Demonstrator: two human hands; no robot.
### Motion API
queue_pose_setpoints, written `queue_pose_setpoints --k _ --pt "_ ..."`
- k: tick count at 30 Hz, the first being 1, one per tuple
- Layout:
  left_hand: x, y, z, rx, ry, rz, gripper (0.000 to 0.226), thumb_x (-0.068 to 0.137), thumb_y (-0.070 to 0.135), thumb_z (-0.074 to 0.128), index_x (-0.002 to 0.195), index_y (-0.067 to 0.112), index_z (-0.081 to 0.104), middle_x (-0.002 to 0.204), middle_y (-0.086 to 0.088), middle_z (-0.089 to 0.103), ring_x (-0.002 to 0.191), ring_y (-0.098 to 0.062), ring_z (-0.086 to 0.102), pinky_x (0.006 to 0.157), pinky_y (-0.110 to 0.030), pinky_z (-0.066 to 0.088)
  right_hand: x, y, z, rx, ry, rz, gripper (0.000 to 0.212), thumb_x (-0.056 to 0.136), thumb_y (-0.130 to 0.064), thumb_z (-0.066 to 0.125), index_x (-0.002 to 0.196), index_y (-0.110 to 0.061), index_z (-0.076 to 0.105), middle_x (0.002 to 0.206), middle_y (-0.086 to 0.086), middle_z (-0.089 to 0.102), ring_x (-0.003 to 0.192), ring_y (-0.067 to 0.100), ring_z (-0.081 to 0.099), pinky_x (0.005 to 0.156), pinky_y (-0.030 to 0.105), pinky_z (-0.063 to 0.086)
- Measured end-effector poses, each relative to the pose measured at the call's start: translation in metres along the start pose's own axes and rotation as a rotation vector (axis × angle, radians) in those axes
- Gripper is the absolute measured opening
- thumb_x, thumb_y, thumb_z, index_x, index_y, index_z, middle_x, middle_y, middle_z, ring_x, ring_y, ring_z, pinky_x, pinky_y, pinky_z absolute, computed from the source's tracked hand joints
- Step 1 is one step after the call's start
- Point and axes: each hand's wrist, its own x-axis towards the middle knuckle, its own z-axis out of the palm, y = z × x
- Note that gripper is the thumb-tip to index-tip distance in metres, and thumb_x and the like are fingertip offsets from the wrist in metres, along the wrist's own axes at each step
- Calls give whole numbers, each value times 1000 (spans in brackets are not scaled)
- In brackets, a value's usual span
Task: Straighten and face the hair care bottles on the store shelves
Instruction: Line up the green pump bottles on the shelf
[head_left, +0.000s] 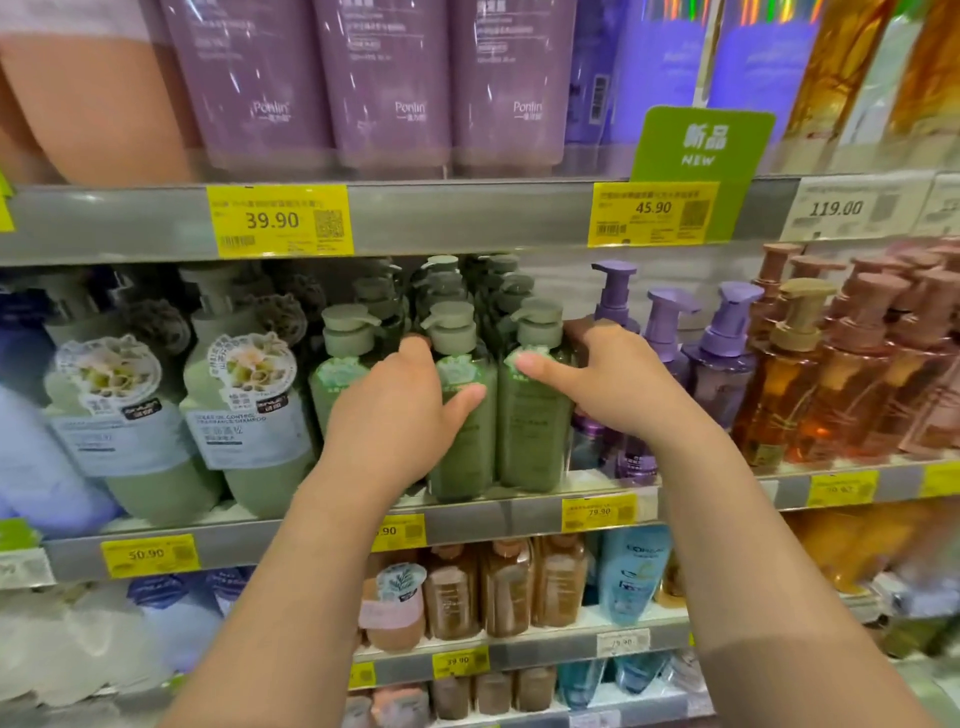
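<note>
- While both hands reach forward onto the middle shelf (498, 512), the green pump bottles (462, 415) stand upright at its front edge, long axes vertical, directly ahead of the hands.
- Matte sage-green, squarish bodies, grey-green pumps; the front three stand side by side, more rowed behind.
- Left hand (400, 415) lies over the leftmost bottle, thumb on the middle one; fingers spread, loosely wrapping.
- Right hand (597, 379) wraps the right green bottle (535, 426), thumb across its front.
- Purple pump bottles (722, 353) stand just right.
</note>
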Motion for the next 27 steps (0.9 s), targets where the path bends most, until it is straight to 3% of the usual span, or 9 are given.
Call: queue_pose_setpoints --k 4,7,11,15,17,19,22,25,27 --pt "0 6 2 56 70 -1 60 82 72 54 88 16 35 60 6 38 47 -12 35 38 -25 25 -4 0 -7 -43 -78 -1 59 79 -78 53 126 -43 62 109 4 54 98 18 51 78 29 35" --pt "-1 10 3 94 100 -14 65 77 75 57 86 16 33 59 8 32 48 -15 33 37 -23 20 -5 -1 -9 -68 -43 26 64 78 -72 63 125 -30 65 111 6 59 104 23 57 77 29 37" --pt "-3 14 6 86 113 -47 69 72 75 63 85 15 32 60 9 28 52 -20 38 39 -23 18 -6 -9 -1 -159 118 80 74 66 -80 70 96 -13 59 97 8 65 91 25 61 67 35 46" --pt "-3 15 11 70 115 -94 69 72 75 63 89 16 32 65 7 34 61 -26 54 41 -26 25 -10 -9 0 -265 193 94 80 67 -89 56 85 -12 51 83 3 59 77 24 53 60 35 37" --pt "-6 16 11 50 113 -103 68 73 73 63 98 15 38 76 1 51 70 -28 62 44 -28 32 -11 -4 -9 -142 113 129 75 77 -84 54 96 -11 56 78 0 64 75 22 63 60 35 43" --pt "-10 21 10 29 107 -142 75 76 70 64 119 12 45 104 -6 62 84 -28 65 52 -29 38 -12 1 -15 8 11 153 64 86 -66 61 118 -12 56 73 -2 71 59 11 71 58 31 53" --pt "-24 37 6 -68 277 -182 73 78 56 72 130 11 47 126 -10 53 87 -31 64 57 -30 38 -16 3 -13 29 19 106 63 85 -55 71 130 -16 52 92 -4 68 43 2 65 57 28 56" --pt "-38 65 7 -188 506 10 47 80 40 73 115 13 59 111 -6 59 80 -25 64 52 -31 45 -20 2 -10 -4 76 38 66 86 -57 69 137 -18 54 110 2 70 65 13 72 75 36 58" --pt "-39 80 12 -233 372 28 50 82 44 70 123 17 58 116 -3 61 91 -26 66 63 -37 53 -21 2 -13 -34 46 -2 57 93 -52 63 138 -17 57 101 6 75 80 24 73 80 38 57"
